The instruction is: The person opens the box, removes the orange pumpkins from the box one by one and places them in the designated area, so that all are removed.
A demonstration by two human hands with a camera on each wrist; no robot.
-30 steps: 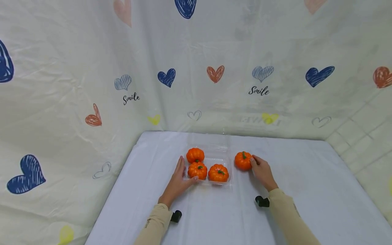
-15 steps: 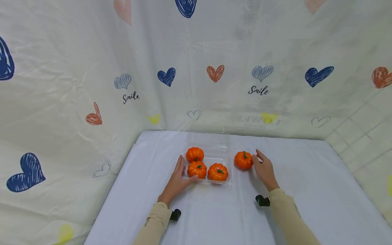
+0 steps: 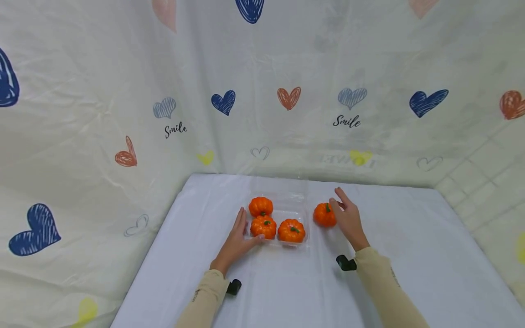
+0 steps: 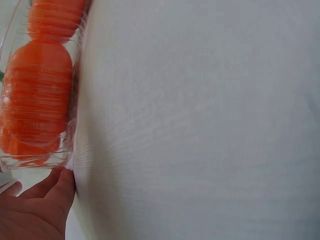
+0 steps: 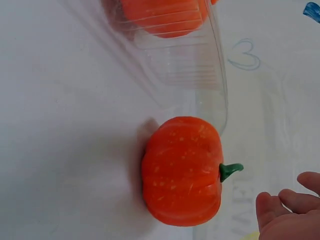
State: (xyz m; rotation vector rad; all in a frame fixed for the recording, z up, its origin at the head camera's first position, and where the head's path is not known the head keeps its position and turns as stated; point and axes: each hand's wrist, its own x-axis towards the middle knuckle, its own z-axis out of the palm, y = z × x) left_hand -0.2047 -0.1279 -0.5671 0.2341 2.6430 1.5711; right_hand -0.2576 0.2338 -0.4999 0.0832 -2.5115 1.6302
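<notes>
A clear plastic box [image 3: 289, 212] holds three small orange pumpkins: one at the back left [image 3: 260, 206], one at the front left [image 3: 263, 226] and one at the front right [image 3: 291, 231]. My left hand [image 3: 235, 243] rests against the box's left side with fingers extended, its thumb at the front edge. Fingertips touch the box wall in the left wrist view. Right of the box, a fourth pumpkin [image 3: 323, 216] sits on the table. My right hand [image 3: 347, 221] hovers beside and above it, fingers spread; the right wrist view shows a gap between that hand [image 5: 292, 215] and the pumpkin's green stem.
The box's clear lid [image 3: 279, 187] stands open at the back. A white cloth covers the table [image 3: 393, 237], and a heart-patterned curtain [image 3: 262, 127] hangs behind it. A dark wrist camera [image 3: 346, 263] sticks out from the right sleeve; another [image 3: 234, 287] is at the left.
My right hand has let go of the loose pumpkin and lifted up, its fingers spreading. That pumpkin stays in nearly the same spot. My left hand has hardly moved.
</notes>
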